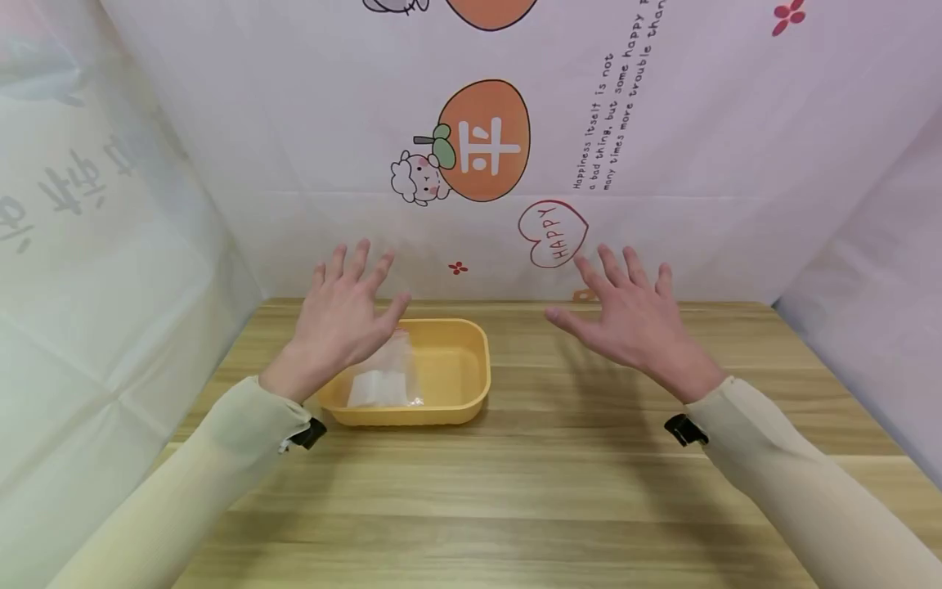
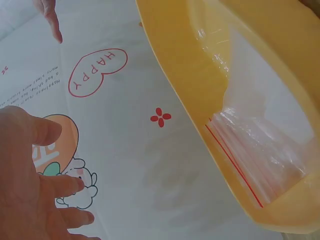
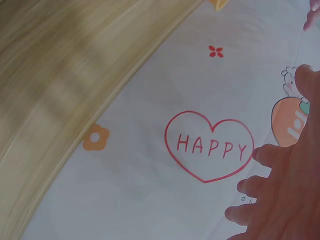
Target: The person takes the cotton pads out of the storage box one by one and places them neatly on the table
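Note:
My left hand (image 1: 340,315) is held up with fingers spread, overlapping the back left corner of a yellow plastic basin (image 1: 474,393) in the head view. It holds nothing. Inside the basin lies a clear zip bag (image 2: 260,155) with a red seal line and white, flat contents (image 1: 379,388). What the white contents are is too unclear to name. To the right, my right hand (image 1: 633,319) hovers over the wooden table, fingers apart and holding nothing. In the right wrist view, its fingers (image 3: 260,187) show in front of the printed cloth.
The wood-grain table (image 1: 515,491) extends under both arms. A white cloth (image 1: 331,147) printed with orange fruit, a heart and lettering hangs along the back edge, with more white cloth (image 1: 96,286) at the left and right sides. Dark bands sit at both cuffs.

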Demonstrator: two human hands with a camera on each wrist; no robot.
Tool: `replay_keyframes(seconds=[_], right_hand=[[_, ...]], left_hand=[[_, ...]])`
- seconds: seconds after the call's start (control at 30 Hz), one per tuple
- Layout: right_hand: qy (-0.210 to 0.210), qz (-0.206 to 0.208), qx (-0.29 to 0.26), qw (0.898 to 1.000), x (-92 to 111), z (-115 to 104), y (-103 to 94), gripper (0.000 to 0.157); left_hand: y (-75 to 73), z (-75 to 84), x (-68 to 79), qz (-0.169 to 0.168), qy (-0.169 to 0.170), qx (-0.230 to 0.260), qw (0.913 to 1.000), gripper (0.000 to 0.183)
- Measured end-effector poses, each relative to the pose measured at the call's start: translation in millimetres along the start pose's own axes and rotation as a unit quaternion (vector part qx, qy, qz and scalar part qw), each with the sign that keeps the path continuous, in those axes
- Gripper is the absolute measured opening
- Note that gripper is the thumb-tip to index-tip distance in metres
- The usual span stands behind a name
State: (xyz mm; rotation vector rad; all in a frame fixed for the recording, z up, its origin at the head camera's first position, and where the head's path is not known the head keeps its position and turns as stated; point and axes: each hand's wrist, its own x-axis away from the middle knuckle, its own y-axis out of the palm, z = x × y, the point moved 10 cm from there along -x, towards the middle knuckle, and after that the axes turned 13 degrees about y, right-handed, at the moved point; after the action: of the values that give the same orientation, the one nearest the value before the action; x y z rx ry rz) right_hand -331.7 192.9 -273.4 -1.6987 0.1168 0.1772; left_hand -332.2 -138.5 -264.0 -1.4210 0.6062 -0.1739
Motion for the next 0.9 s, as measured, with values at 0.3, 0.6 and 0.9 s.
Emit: replay_keyframes(seconds=[0.3, 0.6, 0.9], right_hand=[[-0.007, -0.002, -0.005, 1.0, 9, -6, 0.2, 0.107], [-0.02, 0.002, -0.002, 1.0, 20, -11, 3.8, 0.106], [-0.036, 0.008, -0.005, 0.999, 35, -20, 5.4, 0.101]], left_hand=[[-2.3, 4.3, 7.6, 0.005, 0.011, -0.002, 0.9999, 0.076], [-5.9, 14.3, 16.3, 0.018, 0.027, 0.006, 0.9995, 0.074], [-6.6, 20.6, 27.8, 0.017, 0.03, 0.017, 0.9993, 0.074]])
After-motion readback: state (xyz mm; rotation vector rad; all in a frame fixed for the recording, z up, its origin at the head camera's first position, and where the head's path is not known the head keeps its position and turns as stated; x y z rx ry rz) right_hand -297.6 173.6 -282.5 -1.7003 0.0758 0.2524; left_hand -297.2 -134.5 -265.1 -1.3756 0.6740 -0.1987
